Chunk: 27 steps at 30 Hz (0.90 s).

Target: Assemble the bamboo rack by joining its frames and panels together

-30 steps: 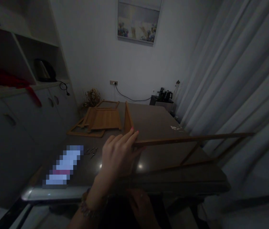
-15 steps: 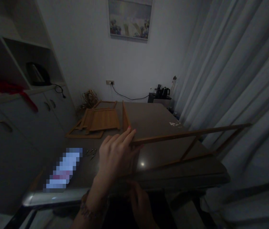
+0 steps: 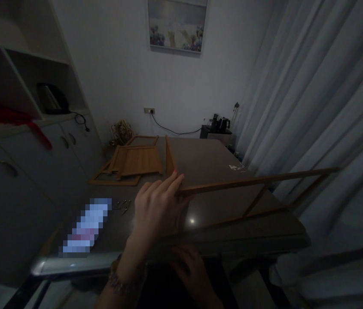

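Room: pretty dim, pale curtain [image 3: 297,107] on the right, framed picture [image 3: 177,28] on the back wall.
Table: brown top [image 3: 197,156], slatted wood panels [image 3: 141,161] lying flat over on its left half, loose screws [image 3: 125,210] nearer the front.
Wooden frame: ladder-ish [image 3: 233,185], standing on edge along the near side of the table. Long axis goes left to right, far end pointing at the curtain.
Upright panel: meets the frame at its left end [image 3: 169,161] and points away toward the back wall, so they make a corner.
Left hand: on that corner [image 3: 155,201], fingers wrapped over the top and gripping the frame end, thumb looks tucked below.
Right hand: low by the table's front edge [image 3: 194,266], fingers bent; can't tell if they're holding anything.
Corner tip: imo pinch it firmly and hold it square, since that long end probably wants to swing. Bracing the bottom would help too.
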Each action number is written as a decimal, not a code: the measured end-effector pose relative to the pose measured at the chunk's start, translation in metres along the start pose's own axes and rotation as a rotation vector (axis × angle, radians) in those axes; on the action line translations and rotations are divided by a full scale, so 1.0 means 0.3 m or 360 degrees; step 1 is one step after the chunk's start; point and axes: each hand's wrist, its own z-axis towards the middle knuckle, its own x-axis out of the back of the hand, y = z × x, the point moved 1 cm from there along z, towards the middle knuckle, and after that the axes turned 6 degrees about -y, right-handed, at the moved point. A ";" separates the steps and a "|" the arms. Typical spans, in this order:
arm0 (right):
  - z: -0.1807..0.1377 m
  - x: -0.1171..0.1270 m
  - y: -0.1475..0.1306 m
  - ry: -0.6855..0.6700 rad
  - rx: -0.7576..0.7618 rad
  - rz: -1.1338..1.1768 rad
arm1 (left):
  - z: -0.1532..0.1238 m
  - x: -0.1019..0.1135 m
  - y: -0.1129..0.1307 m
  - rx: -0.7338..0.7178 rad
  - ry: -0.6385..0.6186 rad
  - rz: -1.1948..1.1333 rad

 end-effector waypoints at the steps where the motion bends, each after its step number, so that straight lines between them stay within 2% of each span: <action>1: -0.003 0.001 0.005 -0.0041 0.0008 0.0001 | 0.000 0.000 -0.001 -0.0001 -0.0001 0.0000; 5: -0.007 -0.004 0.027 -0.0094 0.0002 -0.0015 | 0.001 -0.005 0.000 -0.0012 0.0019 0.0025; 11: 0.012 -0.017 0.006 0.0010 0.0031 -0.0076 | 0.003 -0.006 0.002 -0.0014 0.0037 0.0045; 16: 0.015 -0.007 -0.010 0.0197 0.0116 -0.0143 | 0.000 -0.006 -0.001 -0.0027 0.0046 0.0049; 21: -0.006 -0.030 0.021 0.0418 0.0000 -0.0004 | 0.001 -0.011 -0.001 -0.0016 0.0034 0.0035; 27: -0.019 -0.036 0.040 0.0251 0.0074 -0.0121 | 0.003 -0.005 0.002 -0.0017 0.0038 0.0025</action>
